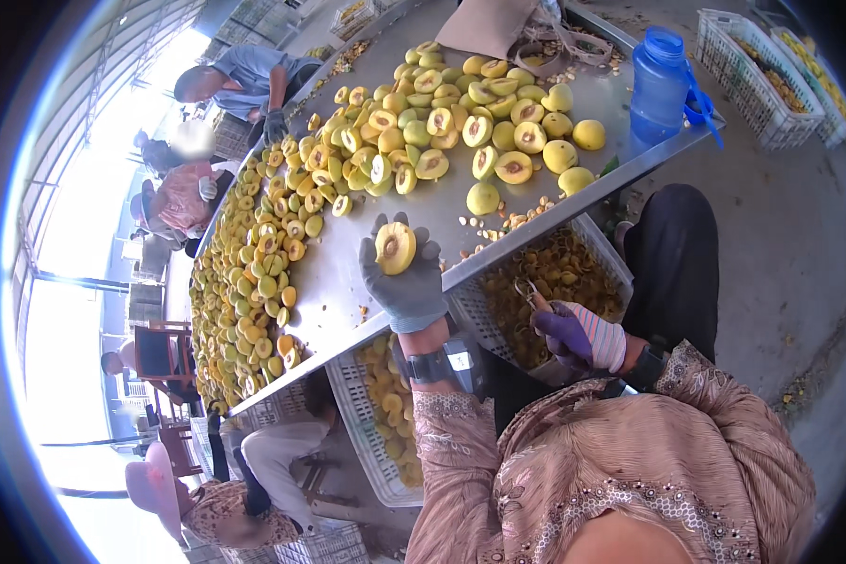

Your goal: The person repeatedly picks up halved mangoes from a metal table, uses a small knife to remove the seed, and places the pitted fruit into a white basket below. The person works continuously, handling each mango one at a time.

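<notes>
My left hand (406, 289), in a grey glove, is raised over the table's near edge with its palm up. Its fingers curl round a yellow peach half (396, 247), whose cut face shows a brownish centre. Lower and to the right, my right hand (581, 336) wears a purple glove with a striped cuff. It grips a small pitting tool (539, 299) with a wooden handle and a curved metal end, above a crate (475, 318) of yellow fruit pieces. Halved and whole peaches (423, 122) lie heaped on the metal table (348, 252) beyond my left hand.
A blue water jug (659, 89) stands at the table's right corner near a beige bag (489, 26). Pits and scraps (512, 221) lie along the near edge. Another crate (371, 442) of halves is below. Several co-workers sit at the left; crates (761, 80) stand at far right.
</notes>
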The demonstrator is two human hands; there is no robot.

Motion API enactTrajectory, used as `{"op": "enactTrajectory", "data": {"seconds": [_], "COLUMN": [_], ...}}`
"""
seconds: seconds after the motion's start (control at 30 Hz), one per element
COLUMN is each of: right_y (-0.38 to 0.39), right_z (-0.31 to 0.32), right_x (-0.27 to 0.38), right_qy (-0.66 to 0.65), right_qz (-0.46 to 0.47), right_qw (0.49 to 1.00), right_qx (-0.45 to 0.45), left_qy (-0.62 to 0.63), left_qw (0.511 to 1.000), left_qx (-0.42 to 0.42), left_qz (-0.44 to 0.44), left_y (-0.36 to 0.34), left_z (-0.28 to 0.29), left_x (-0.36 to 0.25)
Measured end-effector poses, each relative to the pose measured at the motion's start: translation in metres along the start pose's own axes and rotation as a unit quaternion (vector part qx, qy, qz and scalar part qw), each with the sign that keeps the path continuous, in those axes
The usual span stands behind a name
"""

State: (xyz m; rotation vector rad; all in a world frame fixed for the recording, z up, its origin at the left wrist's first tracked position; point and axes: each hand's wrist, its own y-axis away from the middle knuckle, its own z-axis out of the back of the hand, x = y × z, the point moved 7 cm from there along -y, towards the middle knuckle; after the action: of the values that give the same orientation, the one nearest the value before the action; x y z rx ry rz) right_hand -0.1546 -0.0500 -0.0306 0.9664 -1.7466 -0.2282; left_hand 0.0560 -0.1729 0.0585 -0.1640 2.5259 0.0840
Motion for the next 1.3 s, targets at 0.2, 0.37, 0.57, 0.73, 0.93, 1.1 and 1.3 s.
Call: {"op": "enactTrajectory", "data": {"seconds": [0.2, 0.37, 0.57, 0.73, 0.93, 1.1, 1.3], "right_y": [0.026, 0.031, 0.031, 0.036, 0.042, 0.048, 0.063], "right_z": [-0.038, -0.066, -0.082, -0.088, -0.093, -0.096, -0.112], "right_x": [0.035, 0.043, 0.036, 0.031, 0.023, 0.016, 0.011], "right_qy": [0.019, 0.011, 0.004, -0.044, -0.087, -0.126, -0.231], "right_qz": [0.030, 0.031, 0.010, -0.006, -0.011, 0.004, -0.013], "right_qw": [0.997, 0.992, 0.989, 0.988, 0.983, 0.977, 0.941], "right_qx": [0.071, 0.121, 0.148, 0.146, 0.162, 0.174, 0.248], "left_qy": [-0.002, -0.089, -0.073, -0.102, -0.133, -0.160, -0.223], "left_qw": [0.999, 0.993, 0.997, 0.993, 0.984, 0.973, 0.939], "left_qx": [-0.043, -0.071, -0.030, -0.008, 0.040, 0.062, 0.105], "left_qz": [0.002, -0.032, -0.019, -0.059, -0.114, -0.152, -0.240], "left_y": [0.045, 0.075, 0.093, 0.110, 0.122, 0.127, 0.139], "left_z": [0.010, 0.014, 0.003, -0.017, -0.032, -0.033, -0.045], "left_x": [0.012, 0.018, 0.020, 0.019, 0.017, 0.019, 0.015]}}
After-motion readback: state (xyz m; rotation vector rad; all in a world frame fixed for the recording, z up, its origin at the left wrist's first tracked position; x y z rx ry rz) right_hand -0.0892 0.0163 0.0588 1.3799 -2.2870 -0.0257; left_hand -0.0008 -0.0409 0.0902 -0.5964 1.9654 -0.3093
